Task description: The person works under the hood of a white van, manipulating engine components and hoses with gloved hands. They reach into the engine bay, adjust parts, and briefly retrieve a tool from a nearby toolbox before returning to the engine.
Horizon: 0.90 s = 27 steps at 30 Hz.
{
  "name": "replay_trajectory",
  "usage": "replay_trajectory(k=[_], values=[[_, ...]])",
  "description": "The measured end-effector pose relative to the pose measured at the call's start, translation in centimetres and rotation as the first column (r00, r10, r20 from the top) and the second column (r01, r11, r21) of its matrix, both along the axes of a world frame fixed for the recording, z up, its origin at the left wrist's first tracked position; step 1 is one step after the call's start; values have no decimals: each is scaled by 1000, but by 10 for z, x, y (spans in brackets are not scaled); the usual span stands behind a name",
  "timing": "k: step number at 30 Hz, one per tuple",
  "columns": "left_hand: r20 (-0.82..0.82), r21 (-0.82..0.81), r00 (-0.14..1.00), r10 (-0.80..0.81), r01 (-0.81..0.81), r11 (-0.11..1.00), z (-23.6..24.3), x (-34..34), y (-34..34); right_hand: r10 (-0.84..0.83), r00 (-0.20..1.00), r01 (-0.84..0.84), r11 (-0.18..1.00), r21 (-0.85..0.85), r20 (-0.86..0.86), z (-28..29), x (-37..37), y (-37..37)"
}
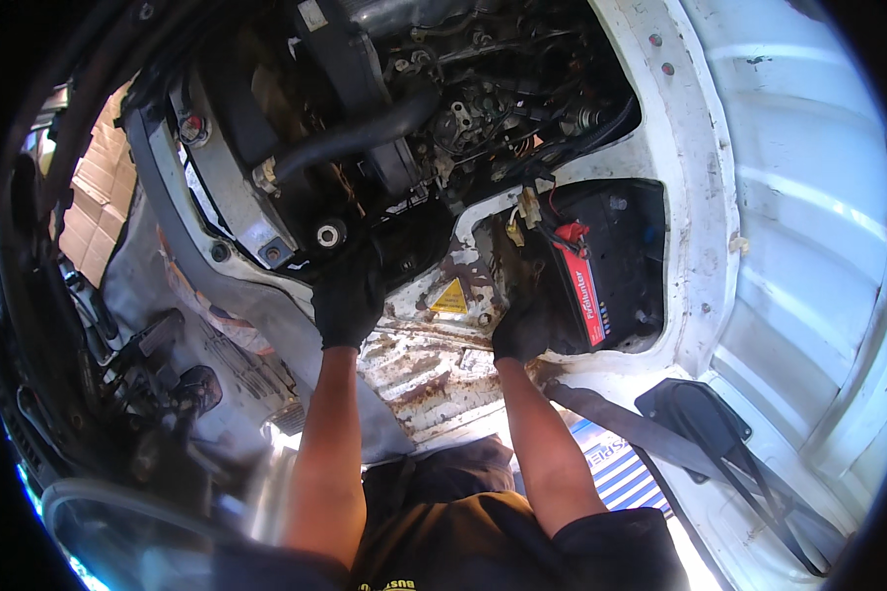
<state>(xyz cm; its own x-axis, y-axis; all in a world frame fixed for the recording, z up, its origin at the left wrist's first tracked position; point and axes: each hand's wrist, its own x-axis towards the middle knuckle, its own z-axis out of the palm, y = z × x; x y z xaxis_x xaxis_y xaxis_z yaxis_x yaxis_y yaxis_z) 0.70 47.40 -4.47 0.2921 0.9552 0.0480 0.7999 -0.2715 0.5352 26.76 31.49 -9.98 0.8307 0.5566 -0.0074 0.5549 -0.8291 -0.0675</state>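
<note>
Engine, just one, lies ahead of two black-gloved hands: the left hand reaches into its bay, the right hand beside one battery, fingers too dark to tell wide, narrow or gripping. Reaching in seems the step, calling next for careful touch; one yellow triangular sticker sits between them.

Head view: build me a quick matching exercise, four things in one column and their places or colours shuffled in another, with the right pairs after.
Things
1. Left gloved hand
2. Battery
3. Triangular sticker
4. Right gloved hand

Places or colours
A. Between triangular sticker and battery
B. Yellow
C. At the lower edge of the engine opening
D. Red and black

Pairs: 1-C; 2-D; 3-B; 4-A
</note>
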Motion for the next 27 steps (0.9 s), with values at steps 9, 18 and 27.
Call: replay_trajectory(k=[9,18,27], values=[[-50,-60,999,13,-16,998,-7,-5,-7,-90,980,89,996,-17,-179,31,-8,14],[2,-18,1000,-12,12,1000,-8,-5,-5,-19,999,20,999,31,-38,-6,0,-10],[1,-40,1000,16,-15,999,-2,-4,0,2,992,-5,1000,-17,-127,-4,4,-8]])
